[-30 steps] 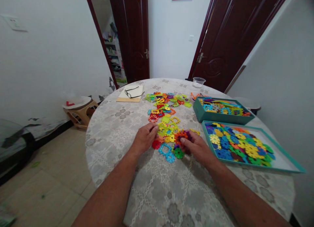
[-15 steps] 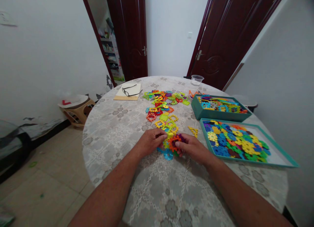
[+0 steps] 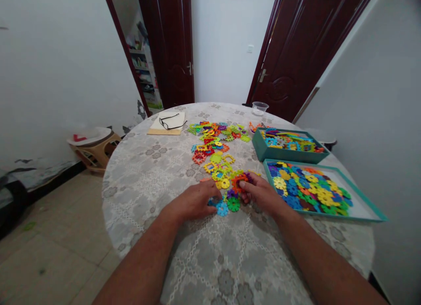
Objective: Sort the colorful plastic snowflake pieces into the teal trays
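Observation:
Colourful plastic snowflake pieces [image 3: 217,153] lie scattered across the middle of a round table [image 3: 154,177] with a grey lace cloth. My left hand [image 3: 196,202] rests with curled fingers on a blue piece at the near end of the scatter. My right hand [image 3: 261,194] pinches a joined cluster of orange and purple pieces [image 3: 240,181]. A green piece [image 3: 233,204] and a blue piece [image 3: 222,208] lie between the two hands.
Two teal trays hold more pieces: a shallow lid [image 3: 368,213] at my right and a deeper box [image 3: 263,149] behind it. Glasses on a notebook [image 3: 166,123] lie at the far left, a clear cup [image 3: 259,107] at the far edge. A stool [image 3: 92,149] stands beside the table.
My left hand has drawn back toward me and settled on the blue piece. The right hand has kept its cluster and lifted it slightly away. The camera has drifted a little.

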The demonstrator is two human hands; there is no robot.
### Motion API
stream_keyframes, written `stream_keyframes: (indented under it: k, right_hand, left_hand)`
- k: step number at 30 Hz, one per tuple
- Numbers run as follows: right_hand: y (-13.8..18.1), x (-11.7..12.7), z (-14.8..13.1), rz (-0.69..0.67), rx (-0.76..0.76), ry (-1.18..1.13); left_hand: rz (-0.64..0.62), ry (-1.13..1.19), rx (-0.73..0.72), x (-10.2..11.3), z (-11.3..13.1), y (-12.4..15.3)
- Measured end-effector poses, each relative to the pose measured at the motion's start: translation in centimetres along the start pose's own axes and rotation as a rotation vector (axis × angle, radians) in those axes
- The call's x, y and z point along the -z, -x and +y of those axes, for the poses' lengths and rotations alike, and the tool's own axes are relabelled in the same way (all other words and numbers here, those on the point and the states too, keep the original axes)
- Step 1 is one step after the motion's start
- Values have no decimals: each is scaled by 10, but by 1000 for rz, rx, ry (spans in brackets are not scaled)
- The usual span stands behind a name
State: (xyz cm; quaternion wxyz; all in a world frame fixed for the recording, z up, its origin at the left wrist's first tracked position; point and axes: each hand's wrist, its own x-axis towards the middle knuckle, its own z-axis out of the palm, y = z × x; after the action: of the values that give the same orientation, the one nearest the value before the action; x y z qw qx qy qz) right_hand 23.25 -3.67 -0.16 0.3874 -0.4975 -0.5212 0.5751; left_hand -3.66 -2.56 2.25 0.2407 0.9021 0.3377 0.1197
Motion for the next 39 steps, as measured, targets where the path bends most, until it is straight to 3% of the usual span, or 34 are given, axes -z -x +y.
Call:
stream_keyframes:
  k: [4,11,16,19,25,29,33,36,39]
  right_hand:
    - [0,-1,1,-24,-9,3]
    - [-1,-7,-3,-10,-17,-56]
    - [-3,-7,-1,-18,-11,-72]
    - [2,-9,-4,-84,33,-81]
    - [11,-26,-15,-216,101,-18]
    - [11,-32,-13,-157,96,49]
    - [12,-23,-19,-133,130,158]
    - [13,-2,-36,-2,204,281]
    - [10,35,-62,207,287,386]
  left_hand:
    - [-55,-48,3,-3,6,-1]
    - [-1,-14,13,-6,-5,-2]
    - [209,57,-13,-5,-10,-6]
    - [335,157,61,0,-4,-10]
    - [348,355,146,-4,7,-17]
    - [318,456,173,-11,8,-21]
    - [373,495,219,-9,6,-21]
    - [491,363,256,-7,-2,-21]
    - [587,200,305,-5,-14,-20]
